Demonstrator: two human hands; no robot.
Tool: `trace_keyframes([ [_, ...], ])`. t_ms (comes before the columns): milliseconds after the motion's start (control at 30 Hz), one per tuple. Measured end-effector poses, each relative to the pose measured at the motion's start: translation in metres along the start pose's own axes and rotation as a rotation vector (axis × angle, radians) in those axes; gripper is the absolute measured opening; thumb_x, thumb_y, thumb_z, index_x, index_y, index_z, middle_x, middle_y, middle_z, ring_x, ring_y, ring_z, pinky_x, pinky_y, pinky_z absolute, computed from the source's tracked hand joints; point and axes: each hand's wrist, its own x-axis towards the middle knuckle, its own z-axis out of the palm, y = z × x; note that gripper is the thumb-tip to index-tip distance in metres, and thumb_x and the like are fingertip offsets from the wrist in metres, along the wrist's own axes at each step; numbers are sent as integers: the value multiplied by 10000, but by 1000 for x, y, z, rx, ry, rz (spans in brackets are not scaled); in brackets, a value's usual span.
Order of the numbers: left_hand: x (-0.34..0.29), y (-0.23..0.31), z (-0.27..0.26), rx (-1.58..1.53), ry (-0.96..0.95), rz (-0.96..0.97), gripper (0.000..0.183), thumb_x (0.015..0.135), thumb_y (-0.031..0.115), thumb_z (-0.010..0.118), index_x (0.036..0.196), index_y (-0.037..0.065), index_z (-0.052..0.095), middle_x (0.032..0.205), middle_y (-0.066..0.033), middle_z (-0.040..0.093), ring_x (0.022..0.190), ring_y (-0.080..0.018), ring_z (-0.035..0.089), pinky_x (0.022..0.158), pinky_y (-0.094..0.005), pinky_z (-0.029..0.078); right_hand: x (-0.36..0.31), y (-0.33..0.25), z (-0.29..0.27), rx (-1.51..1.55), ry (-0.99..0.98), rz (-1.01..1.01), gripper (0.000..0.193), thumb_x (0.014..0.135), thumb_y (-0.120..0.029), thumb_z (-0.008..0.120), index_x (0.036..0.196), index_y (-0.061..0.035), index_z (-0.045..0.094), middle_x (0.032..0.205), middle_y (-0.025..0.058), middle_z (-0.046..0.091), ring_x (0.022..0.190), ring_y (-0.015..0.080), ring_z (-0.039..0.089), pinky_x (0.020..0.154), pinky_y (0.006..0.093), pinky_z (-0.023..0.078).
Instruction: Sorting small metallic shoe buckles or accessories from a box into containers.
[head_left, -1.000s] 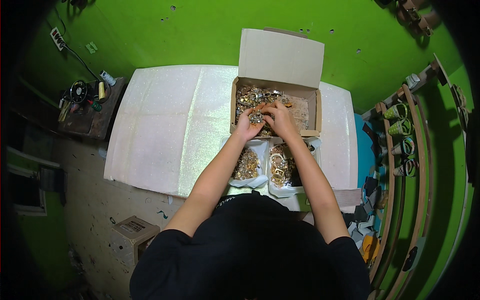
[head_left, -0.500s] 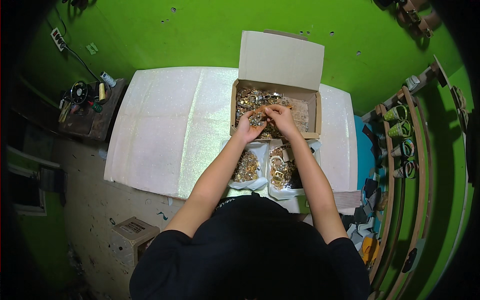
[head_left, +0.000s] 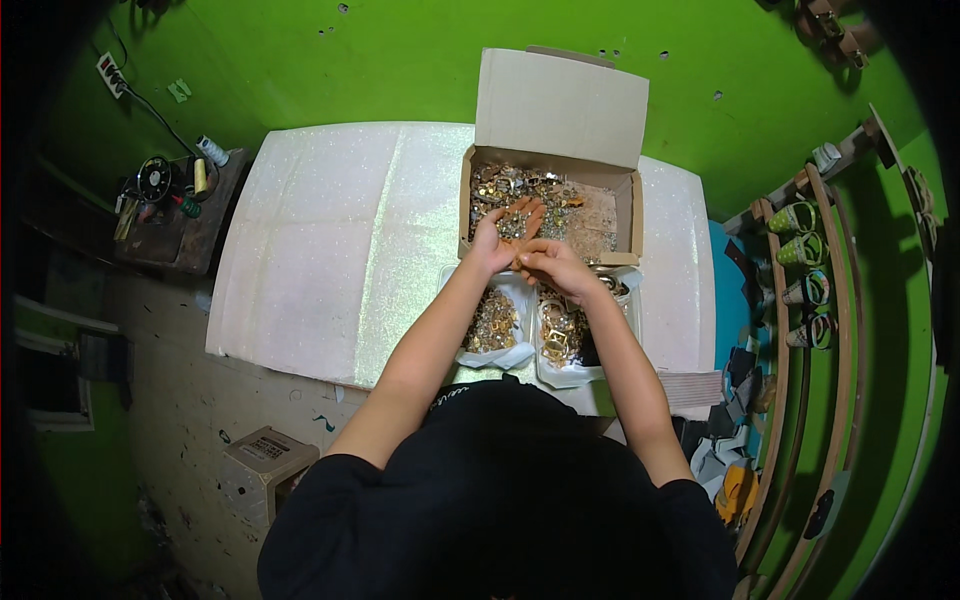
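Observation:
An open cardboard box [head_left: 628,215] holds a heap of small metal pieces [head_left: 503,185], gold and silver in colour, like buckles and fittings. Over its near side my left hand [head_left: 496,243] is held palm up with the fingers stretched out. My right hand [head_left: 557,268] is beside that palm, fingertips pinched together; whatever they hold is too small to make out. Just below the hands stand two white trays: the left tray [head_left: 520,357] has small mixed metal bits, and the right tray [head_left: 570,377] holds larger gold rings and buckles, partly hidden by my right forearm.
The box stands on a table with a shiny white cover [head_left: 300,240] against a green wall. At the left is a small dark side table [head_left: 180,235] with thread spools. A wooden rack [head_left: 783,400] with shoes is at the right, and a carton [head_left: 265,465] sits on the floor.
My right hand has moved down and toward me, to the near edge of the box. The left hand's fingers have straightened, and the metal pieces seen in its palm no longer show.

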Motion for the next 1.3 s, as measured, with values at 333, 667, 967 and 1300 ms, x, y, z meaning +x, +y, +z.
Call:
trace_keyframes([
  [333,-2,-1,3,-54,-9,7,361,873,172,194,1058,-43,417,1100,-207,459,1052,-316,457,851,-406,444,-9,36,17,-210,23,-73,87,729,-26,585,788,15,536,755,53,586,644,89,536,584,218,437],
  [667,-2,-2,4,-38,4,17,365,874,176,187,1048,-45,419,1110,-202,448,1064,-309,448,844,-403,451,-20,36,20,-532,77,-226,159,772,-19,512,905,9,595,780,53,601,696,92,539,632,226,439],
  [967,-2,1,-1,-20,-22,7,397,873,200,184,1080,-43,420,1147,-192,444,1073,-302,444,853,-400,442,-19,9,21,-626,121,-227,185,742,-27,520,911,-17,594,866,85,570,722,151,559,675,274,439],
  [1300,3,3,-15,160,128,25,217,868,201,318,899,49,470,891,-89,515,801,-181,525,707,-322,472,25,-32,11,-1175,461,-530,251,677,-44,562,927,-49,581,941,122,515,844,291,528,718,344,437],
])
